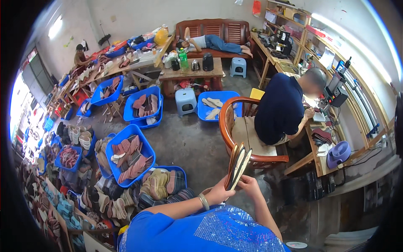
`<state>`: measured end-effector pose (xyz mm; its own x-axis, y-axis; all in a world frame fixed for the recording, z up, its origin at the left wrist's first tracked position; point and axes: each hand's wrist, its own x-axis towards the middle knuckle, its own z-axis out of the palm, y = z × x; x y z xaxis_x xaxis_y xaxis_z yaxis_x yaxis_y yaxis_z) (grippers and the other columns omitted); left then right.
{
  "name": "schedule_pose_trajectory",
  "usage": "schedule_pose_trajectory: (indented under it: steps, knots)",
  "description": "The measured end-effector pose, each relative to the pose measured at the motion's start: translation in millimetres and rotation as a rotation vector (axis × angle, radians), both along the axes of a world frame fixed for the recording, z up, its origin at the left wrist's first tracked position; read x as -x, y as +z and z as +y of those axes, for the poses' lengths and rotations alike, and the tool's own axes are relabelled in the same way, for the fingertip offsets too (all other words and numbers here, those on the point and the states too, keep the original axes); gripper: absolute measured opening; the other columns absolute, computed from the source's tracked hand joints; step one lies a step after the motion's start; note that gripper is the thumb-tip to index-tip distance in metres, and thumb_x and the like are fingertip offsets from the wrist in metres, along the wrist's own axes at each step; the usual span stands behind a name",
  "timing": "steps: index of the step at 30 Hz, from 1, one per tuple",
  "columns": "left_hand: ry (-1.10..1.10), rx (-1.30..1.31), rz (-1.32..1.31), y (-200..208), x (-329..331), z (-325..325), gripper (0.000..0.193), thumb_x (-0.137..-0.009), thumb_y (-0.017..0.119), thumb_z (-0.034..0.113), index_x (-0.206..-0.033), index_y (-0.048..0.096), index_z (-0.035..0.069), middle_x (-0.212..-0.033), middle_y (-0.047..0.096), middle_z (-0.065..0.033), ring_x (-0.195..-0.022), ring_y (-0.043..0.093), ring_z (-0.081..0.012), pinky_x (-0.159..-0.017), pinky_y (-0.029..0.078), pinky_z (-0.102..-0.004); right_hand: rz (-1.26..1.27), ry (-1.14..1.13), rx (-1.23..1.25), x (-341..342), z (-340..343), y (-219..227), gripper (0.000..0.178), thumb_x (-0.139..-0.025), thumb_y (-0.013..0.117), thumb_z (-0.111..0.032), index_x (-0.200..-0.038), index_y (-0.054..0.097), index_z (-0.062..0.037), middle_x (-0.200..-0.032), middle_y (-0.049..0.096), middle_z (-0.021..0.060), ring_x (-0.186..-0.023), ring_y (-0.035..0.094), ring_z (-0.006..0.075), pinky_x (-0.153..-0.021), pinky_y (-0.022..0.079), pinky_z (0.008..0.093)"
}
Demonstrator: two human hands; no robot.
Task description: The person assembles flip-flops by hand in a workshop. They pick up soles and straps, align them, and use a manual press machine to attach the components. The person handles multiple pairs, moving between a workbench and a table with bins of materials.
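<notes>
Head view, only feed I have. My left hand (221,191) is closed round the lower end of a fanned stack of sole-shaped pieces (238,165), pale faces, dark and tan edges. Long axis runs up and away from me, leaning slightly right; free ends well clear of the fist. My right hand (250,185) is at the stack's lower right side, fingers bent in; can't tell if it pinches or just touches. Left has the hold; right is right alongside.

Containers: near blue tub (146,145), left and ahead of the hands, holds pinkish-brown cut pieces. Second tub (181,172), nearer the left forearm, heaped with striped footwear. Tub by the chair (230,95) holds cream sole-shaped pieces. Farther tub (156,93): more pinkish pieces.
</notes>
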<state>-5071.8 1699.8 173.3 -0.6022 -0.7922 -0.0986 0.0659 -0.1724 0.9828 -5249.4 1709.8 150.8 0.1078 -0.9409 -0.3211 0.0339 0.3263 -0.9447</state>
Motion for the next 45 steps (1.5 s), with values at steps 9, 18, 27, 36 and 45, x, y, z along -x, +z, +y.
schedule_pose_trajectory:
  steps: [9, 18, 27, 36, 45]
  knots:
    - [0.051, -0.046, -0.007, -14.9, -34.2, -84.8, 0.075, -0.077, 0.063, 0.006, -0.143, 0.027, 0.003, -0.135, 0.045, -0.0092, -0.124, 0.042, -0.0159, -0.103, 0.035, -0.0303, 0.170, 0.098, 0.002, -29.5, -97.1, 16.4, 0.021, -0.089, 0.061, -0.010, -0.106, 0.066, 0.0009, -0.095, 0.067, 0.0038, -0.080, 0.063, 0.0114, -0.068, 0.053, 0.0270]
    - [0.369, -0.161, 0.049, 4.3, -172.8, -268.5, 0.051, -0.084, 0.060, 0.003, -0.131, 0.040, 0.001, -0.116, 0.060, -0.0128, -0.097, 0.063, -0.0199, -0.082, 0.050, -0.0306, 0.183, 0.154, -0.094, -120.3, -290.5, -29.2, 0.027, -0.090, 0.059, -0.008, -0.116, 0.061, -0.0044, -0.102, 0.065, 0.0042, -0.085, 0.060, 0.0092, -0.064, 0.054, 0.0240]
    - [0.566, -0.296, 0.269, 0.2, -280.5, -354.4, 0.037, -0.095, 0.047, 0.015, -0.128, 0.041, 0.000, -0.106, 0.060, -0.0143, -0.088, 0.061, -0.0198, -0.077, 0.050, -0.0310, -0.043, 0.269, -0.024, -199.7, -478.6, -17.2, 0.039, -0.085, 0.064, -0.005, -0.123, 0.055, -0.0032, -0.095, 0.064, 0.0039, -0.081, 0.059, 0.0104, -0.064, 0.052, 0.0255]
    - [0.897, -0.170, 0.355, 12.2, -353.6, -396.8, 0.050, -0.076, 0.060, 0.006, -0.123, 0.046, -0.006, -0.114, 0.058, -0.0155, -0.101, 0.060, -0.0264, -0.089, 0.049, -0.0381, -0.217, 0.702, -0.217, -313.7, -605.3, -44.1, 0.047, -0.081, 0.067, -0.003, -0.127, 0.054, -0.0029, -0.105, 0.064, 0.0030, -0.091, 0.060, 0.0094, -0.084, 0.047, 0.0260]
    - [1.094, -0.162, 0.357, 57.4, -353.6, -540.5, 0.065, -0.077, 0.064, 0.012, -0.134, 0.036, -0.003, -0.125, 0.054, -0.0198, -0.111, 0.057, -0.0321, -0.097, 0.045, -0.0420, -0.234, 0.991, -0.175, -375.2, -750.8, -12.3, 0.028, -0.086, 0.064, -0.012, -0.113, 0.059, -0.0053, -0.093, 0.062, -0.0024, -0.083, 0.057, 0.0063, -0.075, 0.046, 0.0229]
